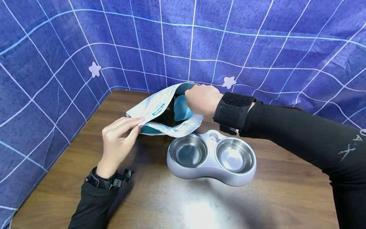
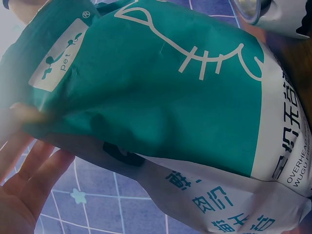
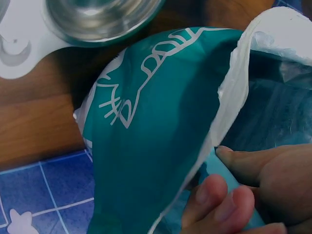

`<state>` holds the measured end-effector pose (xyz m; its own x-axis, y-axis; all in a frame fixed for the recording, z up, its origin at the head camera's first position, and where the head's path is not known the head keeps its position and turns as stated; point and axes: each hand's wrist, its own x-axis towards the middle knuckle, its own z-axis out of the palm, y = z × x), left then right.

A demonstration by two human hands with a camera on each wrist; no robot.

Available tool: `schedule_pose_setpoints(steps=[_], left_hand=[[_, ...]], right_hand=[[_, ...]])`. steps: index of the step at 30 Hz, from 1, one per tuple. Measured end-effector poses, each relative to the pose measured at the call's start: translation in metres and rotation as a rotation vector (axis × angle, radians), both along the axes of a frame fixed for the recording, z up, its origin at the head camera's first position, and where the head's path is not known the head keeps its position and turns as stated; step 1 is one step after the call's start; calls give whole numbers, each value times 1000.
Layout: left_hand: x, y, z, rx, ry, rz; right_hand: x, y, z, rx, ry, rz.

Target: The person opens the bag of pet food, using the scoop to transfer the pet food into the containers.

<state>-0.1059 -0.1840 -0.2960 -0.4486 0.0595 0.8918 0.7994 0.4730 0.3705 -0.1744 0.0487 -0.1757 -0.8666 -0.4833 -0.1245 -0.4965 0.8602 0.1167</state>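
A teal and white pet food bag (image 1: 160,109) lies on the wooden table (image 1: 183,203) with its mouth held wide. My left hand (image 1: 121,135) pinches the near left edge of the mouth. My right hand (image 1: 201,100) reaches into the opening and grips a light blue scoop (image 1: 180,108) over the dark kibble inside. In the right wrist view my fingers (image 3: 229,200) curl round the scoop (image 3: 217,170) at the bag's white rim (image 3: 234,92). The left wrist view is filled by the bag's teal side (image 2: 161,92), with my left hand (image 2: 22,180) at the lower left.
A grey double feeder (image 1: 211,159) with two bare steel bowls (image 1: 188,150) (image 1: 235,156) stands just in front of the bag. A blue grid-patterned cloth (image 1: 57,63) walls in the table at the back and left. One bowl (image 3: 97,17) shows in the right wrist view.
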Motion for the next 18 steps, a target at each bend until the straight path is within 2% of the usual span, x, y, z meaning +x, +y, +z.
schedule_pose_setpoints(steps=[9, 15, 18], left_hand=[[-3, 2, 1, 15, -14, 1], [-5, 5, 2, 36, -11, 2], [-6, 5, 1, 55, -10, 11]], right_hand=[[-4, 1, -5, -31, -33, -13], [-8, -6, -4, 3, -92, -13], [-9, -10, -3, 11, -88, -6]])
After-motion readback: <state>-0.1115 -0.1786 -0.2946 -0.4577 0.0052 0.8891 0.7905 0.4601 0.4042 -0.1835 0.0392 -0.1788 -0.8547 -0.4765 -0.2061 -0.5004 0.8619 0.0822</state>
